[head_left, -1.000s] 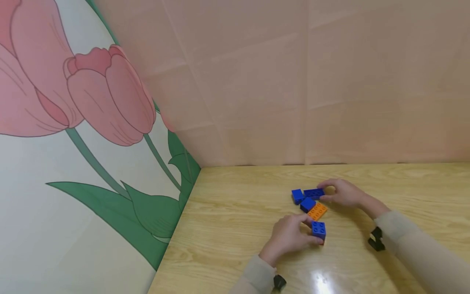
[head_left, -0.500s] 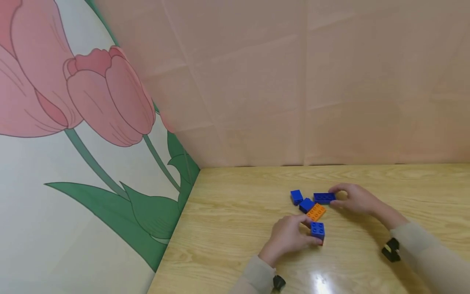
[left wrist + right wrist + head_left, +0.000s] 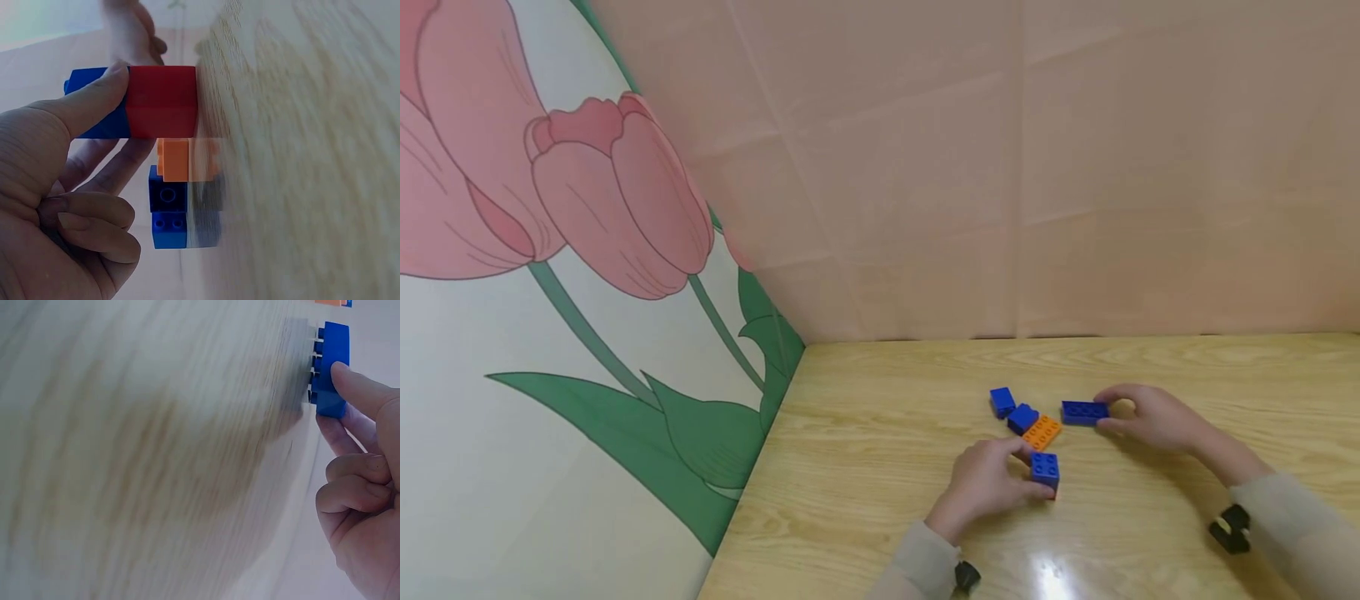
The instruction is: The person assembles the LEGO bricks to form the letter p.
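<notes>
My left hand [image 3: 988, 479] pinches a stack on the table: a square blue toy brick [image 3: 1044, 468] with studs up on a red brick [image 3: 162, 101]. My right hand [image 3: 1157, 418] pinches the right end of a long blue brick [image 3: 1084, 412] between thumb and fingers. In the right wrist view its studs point down at the table, and a gap shows beneath them; the head view shows its hollow underside. Just beyond the left hand lies an orange brick [image 3: 1042, 433], studs up. Two more blue bricks lie behind it, one close against it [image 3: 1022, 418] and another farther left [image 3: 1002, 402].
The wood-grain table [image 3: 850, 467] meets a pinkish cloth backdrop [image 3: 910, 208] at its far edge. A panel with painted tulips [image 3: 625, 200] stands along the left side. Black straps show at both wrists, below beige sleeves [image 3: 1292, 517].
My right hand has drawn the long blue brick right and slightly nearer, away from the other blue bricks. The left hand stays on the blue-and-red stack.
</notes>
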Motion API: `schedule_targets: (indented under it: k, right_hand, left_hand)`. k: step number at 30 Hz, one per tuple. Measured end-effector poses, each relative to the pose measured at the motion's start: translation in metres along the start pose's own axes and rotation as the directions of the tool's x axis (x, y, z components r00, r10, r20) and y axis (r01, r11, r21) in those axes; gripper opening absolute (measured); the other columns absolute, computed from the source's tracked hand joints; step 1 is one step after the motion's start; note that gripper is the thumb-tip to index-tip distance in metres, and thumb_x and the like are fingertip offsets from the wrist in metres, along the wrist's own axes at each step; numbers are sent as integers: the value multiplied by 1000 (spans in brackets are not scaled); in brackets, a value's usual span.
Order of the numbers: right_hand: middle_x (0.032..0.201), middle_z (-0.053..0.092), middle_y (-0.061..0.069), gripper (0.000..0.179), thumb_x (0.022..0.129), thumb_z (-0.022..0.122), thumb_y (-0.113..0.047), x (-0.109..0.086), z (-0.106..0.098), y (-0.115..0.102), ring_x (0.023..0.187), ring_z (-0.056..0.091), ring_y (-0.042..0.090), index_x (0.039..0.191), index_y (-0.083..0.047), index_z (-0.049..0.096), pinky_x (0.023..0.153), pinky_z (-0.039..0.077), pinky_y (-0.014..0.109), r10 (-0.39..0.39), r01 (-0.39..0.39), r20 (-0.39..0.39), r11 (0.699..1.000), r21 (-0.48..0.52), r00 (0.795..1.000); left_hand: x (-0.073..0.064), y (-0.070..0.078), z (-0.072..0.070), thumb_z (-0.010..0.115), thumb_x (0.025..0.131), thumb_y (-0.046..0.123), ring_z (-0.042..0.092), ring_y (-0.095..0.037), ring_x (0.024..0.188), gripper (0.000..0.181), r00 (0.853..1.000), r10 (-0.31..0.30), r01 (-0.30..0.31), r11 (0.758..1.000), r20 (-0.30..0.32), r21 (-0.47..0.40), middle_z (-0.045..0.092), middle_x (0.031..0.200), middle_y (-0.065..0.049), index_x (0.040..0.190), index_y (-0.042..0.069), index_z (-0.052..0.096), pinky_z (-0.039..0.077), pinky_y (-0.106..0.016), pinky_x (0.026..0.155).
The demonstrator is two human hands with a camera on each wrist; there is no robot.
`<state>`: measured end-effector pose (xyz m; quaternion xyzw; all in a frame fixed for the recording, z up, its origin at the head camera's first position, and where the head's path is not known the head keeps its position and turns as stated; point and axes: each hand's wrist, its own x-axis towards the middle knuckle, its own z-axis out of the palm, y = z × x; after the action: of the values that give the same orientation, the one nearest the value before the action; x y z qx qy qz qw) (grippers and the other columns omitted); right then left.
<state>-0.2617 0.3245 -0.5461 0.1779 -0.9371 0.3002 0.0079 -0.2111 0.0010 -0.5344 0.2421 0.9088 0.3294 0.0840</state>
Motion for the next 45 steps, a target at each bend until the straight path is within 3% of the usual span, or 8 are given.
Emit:
schedule_targets:
  k: [11, 18, 24, 27, 35, 45]
  right_hand:
    - [121, 70, 17, 50, 92, 81, -41, -1, 1, 4, 119, 60, 47, 124, -4, 71, 95, 45, 68, 40, -41, 9, 999, 13, 999]
    - [117, 72, 11, 50, 98, 72, -46, 1, -2, 5, 107, 62, 30, 126, -5, 72, 87, 50, 53, 90, -90, 28, 995, 29, 996]
    - [116, 73, 11, 43, 98, 73, -41, 1, -3, 8, 115, 63, 40, 121, -6, 74, 93, 47, 64, 77, -81, 64, 994, 69, 995]
    - [115, 73, 9, 39, 97, 75, -40, 2, -3, 9, 115, 63, 39, 119, -8, 75, 94, 47, 64, 68, -73, 68, 994, 78, 995]
    - [106, 69, -2, 30, 96, 76, -38, 3, -4, 9, 102, 60, 22, 113, -14, 74, 85, 49, 44, 56, -62, 73, 995, 81, 996]
    - [106, 69, 0, 34, 95, 77, -39, 1, -4, 7, 95, 58, 20, 115, -12, 73, 73, 47, 29, 92, -101, 82, 989, 111, 992]
  left_hand:
    - [-1, 0, -1, 88, 78, 54, 59, 4, 94, 32, 1000, -22, 22, 1000, 9, -12, 61, 95, 32, 100, 39, 71, 47, -26, 80]
    - [-1, 0, 0, 88, 78, 53, 59, 4, 94, 33, 1000, -15, 15, 1000, 1, 7, 62, 95, 33, 102, 39, 71, 47, -25, 80]
    - [-2, 1, 1, 89, 77, 54, 59, 4, 94, 34, 1000, -25, 25, 1000, 7, -2, 62, 95, 33, 102, 39, 71, 47, -26, 81]
    - [-2, 1, 0, 89, 77, 53, 59, 4, 94, 33, 1000, -24, 24, 1000, 7, -4, 61, 95, 32, 102, 39, 71, 47, -26, 81]
    - [-2, 1, 0, 89, 78, 53, 59, 3, 94, 33, 1000, -17, 17, 1000, -2, -11, 62, 95, 31, 101, 38, 71, 46, -26, 81]
    - [-2, 1, 0, 88, 78, 54, 60, 3, 94, 34, 1000, -14, 14, 1000, -6, -9, 62, 95, 32, 102, 38, 71, 48, -27, 81]
